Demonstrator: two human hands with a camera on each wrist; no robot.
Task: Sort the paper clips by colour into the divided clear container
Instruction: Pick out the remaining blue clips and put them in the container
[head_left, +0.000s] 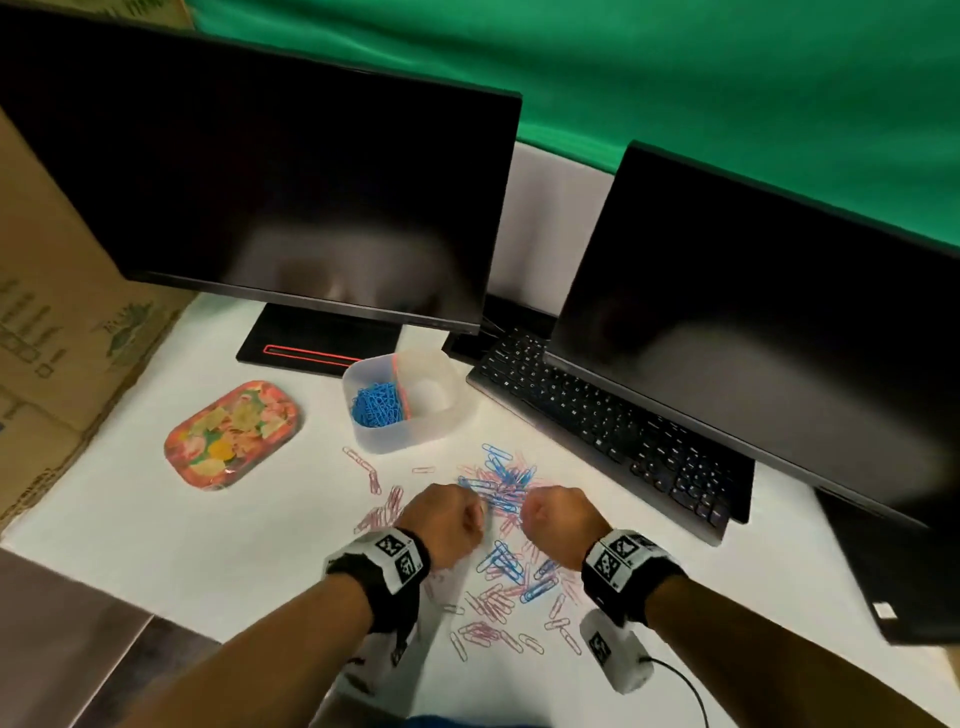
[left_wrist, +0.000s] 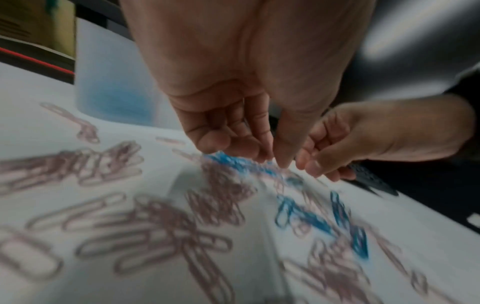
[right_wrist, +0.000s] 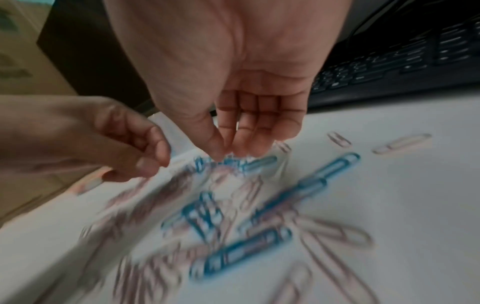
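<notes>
Two hands (head_left: 441, 519) work over the clips — too many and too tangled to count, pink (head_left: 483, 603) outnumbering blue (head_left: 501, 480) on the table. One clear box (head_left: 384, 441) with two compartments, one holding a blue heap (head_left: 376, 405). Two monitors (head_left: 270, 192), one keyboard (head_left: 613, 431), one patterned tray (head_left: 234, 434) — and one cardboard box (head_left: 57, 332).
</notes>
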